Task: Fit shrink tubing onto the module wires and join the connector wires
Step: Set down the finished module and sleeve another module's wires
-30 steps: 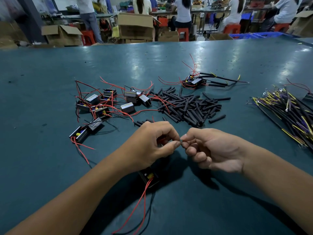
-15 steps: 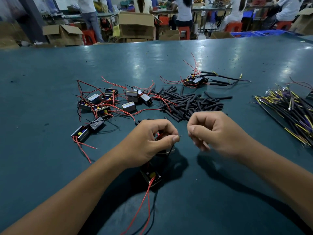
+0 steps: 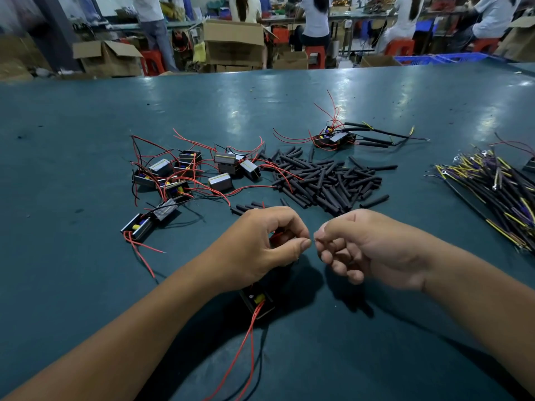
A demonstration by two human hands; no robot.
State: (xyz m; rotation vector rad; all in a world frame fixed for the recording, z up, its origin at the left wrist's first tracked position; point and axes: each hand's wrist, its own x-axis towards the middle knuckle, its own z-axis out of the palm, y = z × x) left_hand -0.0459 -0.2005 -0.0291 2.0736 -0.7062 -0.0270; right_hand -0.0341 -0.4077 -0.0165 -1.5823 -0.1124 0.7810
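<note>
My left hand [image 3: 260, 244] pinches a thin wire of a small black module [image 3: 257, 302] that lies under my wrist, its red wires [image 3: 246, 345] trailing toward me. My right hand [image 3: 364, 247] has its fingers curled and pinches the tip of the same wire where the two thumbs almost meet. A heap of black shrink tubing pieces [image 3: 324, 180] lies just beyond my hands. Several more modules with red wires [image 3: 185, 178] are scattered at the left. A bundle of black and yellow connector wires [image 3: 498, 192] lies at the right.
One module with tubing fitted on its wires [image 3: 338, 137] sits farther back on the green table [image 3: 86, 285]. Beyond the table's far edge are cardboard boxes [image 3: 234, 41], red stools and people at other benches.
My right hand lifted away from the left hand and then came back down, so its fingertips meet the left thumb at the wire tip again. The left hand stayed in place.
</note>
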